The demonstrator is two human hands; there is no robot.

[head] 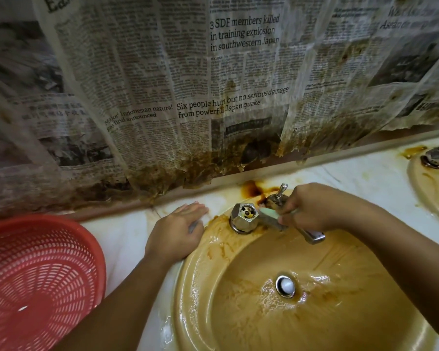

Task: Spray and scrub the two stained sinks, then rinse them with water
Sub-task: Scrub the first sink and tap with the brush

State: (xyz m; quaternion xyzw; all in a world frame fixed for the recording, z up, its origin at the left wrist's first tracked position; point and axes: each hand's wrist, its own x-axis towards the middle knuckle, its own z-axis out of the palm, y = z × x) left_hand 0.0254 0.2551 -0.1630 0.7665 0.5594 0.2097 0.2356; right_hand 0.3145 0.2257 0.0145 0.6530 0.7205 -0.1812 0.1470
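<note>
Bracing with open left grip [175,231] flat near tabletop [127,239] back edge; squeezing green scrubber [268,214] in right grip [312,211] against tap [313,236]

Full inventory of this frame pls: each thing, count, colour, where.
near sink: 1, tan, brown-stained; centre front
far sink: 1, tan; right edge
faucet: 1, chrome; near sink's back
tap handle: 1, chrome; left of faucet
drain stopper: 1, white; basin bottom
basket: 1, red; left, on countertop
countertop: 1, white, rust-stained
newspaper: several sheets, stained; wall
scrubber: 1, pale green; against faucet
left hand: flat on countertop
right hand: grips scrubber
</note>
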